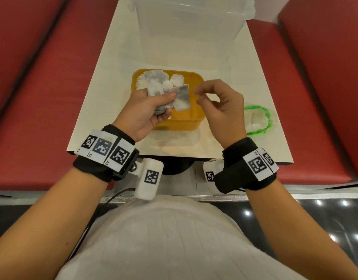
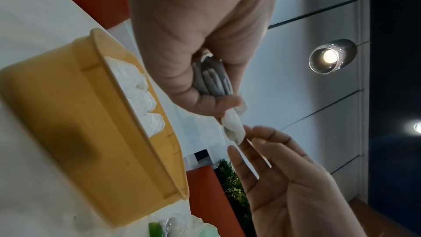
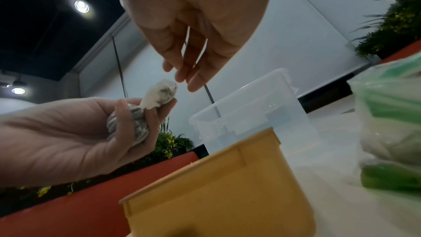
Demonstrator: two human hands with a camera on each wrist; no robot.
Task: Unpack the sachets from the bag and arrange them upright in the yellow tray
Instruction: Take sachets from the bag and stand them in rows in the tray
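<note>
1. Three views, head first: left hand is gripping a bunch of sachets over the yellow tray, thumb pressing one sachet fanned out to the right. Right hand is hovering just beside it, fingers loosely curled, holding nothing. Several sachets are already sitting in the tray's far-left corner; the bag is lying right of the tray with sachets left inside. Step in hand, as I read it: peeling one sachet off the bunch to place it.
2. Left wrist: one sachet is sticking out below the thumb, right hand's fingertips touching or almost touching its tip; can't tell which. Placed sachets are standing in a row along the tray wall.
3. Right wrist: fingers are hanging relaxed just above the sachet; no pinch yet. Next move needs a thumb-finger pinch on that tip, then setting it upright beside the row.
4. Hard to make out: bunch count, bag contents, tray interior in the right wrist view. Clear tub is cropped at the top.
</note>
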